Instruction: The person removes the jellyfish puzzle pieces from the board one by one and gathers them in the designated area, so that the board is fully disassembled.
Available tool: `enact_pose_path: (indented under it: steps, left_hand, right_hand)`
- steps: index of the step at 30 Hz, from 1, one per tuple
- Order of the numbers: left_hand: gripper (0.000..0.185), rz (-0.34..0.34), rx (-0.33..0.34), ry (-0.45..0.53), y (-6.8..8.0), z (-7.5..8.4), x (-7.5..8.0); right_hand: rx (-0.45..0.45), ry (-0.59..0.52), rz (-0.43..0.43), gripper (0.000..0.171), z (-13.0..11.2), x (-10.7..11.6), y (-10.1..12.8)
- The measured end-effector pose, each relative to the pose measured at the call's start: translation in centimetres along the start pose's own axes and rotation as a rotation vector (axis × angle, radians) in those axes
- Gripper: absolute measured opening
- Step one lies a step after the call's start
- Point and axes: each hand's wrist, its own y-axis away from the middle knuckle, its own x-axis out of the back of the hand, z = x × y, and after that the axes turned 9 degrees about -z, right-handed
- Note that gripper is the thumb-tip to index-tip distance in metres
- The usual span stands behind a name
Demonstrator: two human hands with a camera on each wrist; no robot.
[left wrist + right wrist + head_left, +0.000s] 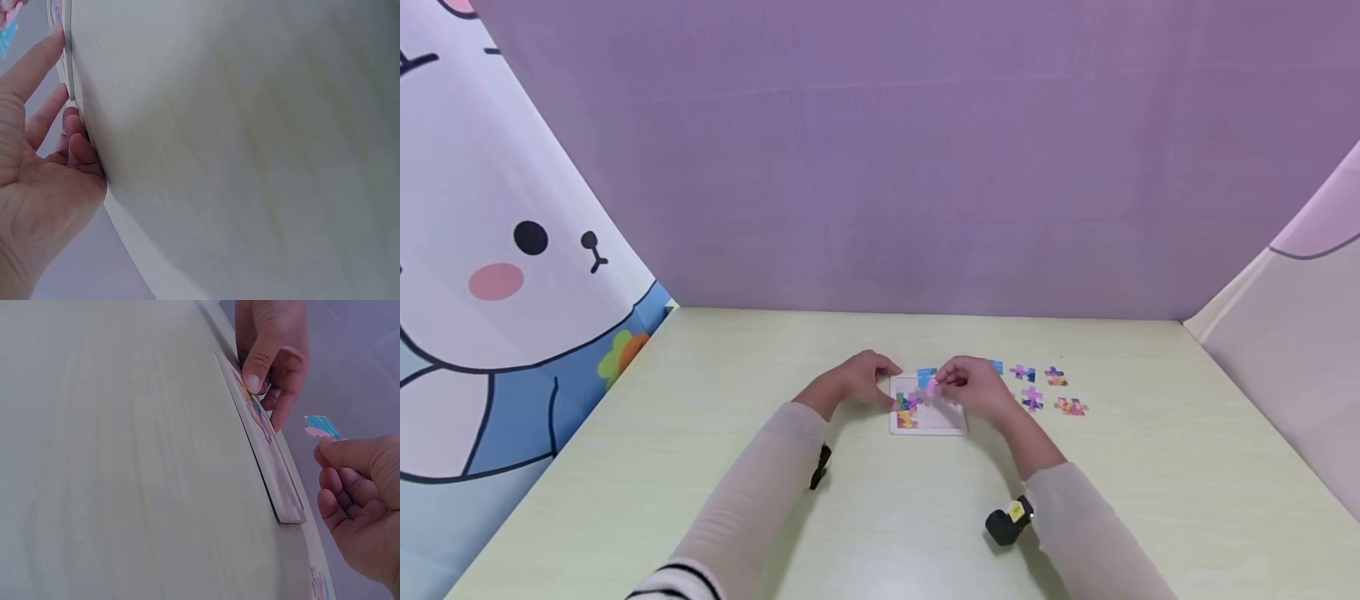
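Right wrist: right hand (367, 503) pinches a puzzle piece (322, 425).

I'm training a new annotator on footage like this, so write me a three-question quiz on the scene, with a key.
1. What does the right hand pinch?

2. Fill in the blank: in the head view, the scattered pieces lie to the ____ of the white tray.

3. In the head view, which lower corner of the tray's inside is bare?
A) lower left
B) lower right

Key:
1. A pink-and-blue puzzle piece.
2. Right.
3. B.
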Motion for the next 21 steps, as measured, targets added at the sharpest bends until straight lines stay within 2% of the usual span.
enact_pose_path:
  steps: [21]
  left_hand:
    - [0.059,-0.023,-0.028,-0.004,0.4,0.0,-0.1]
  right_hand:
    - [0.067,0.028,0.0,0.011,0.4,1.9,3.4]
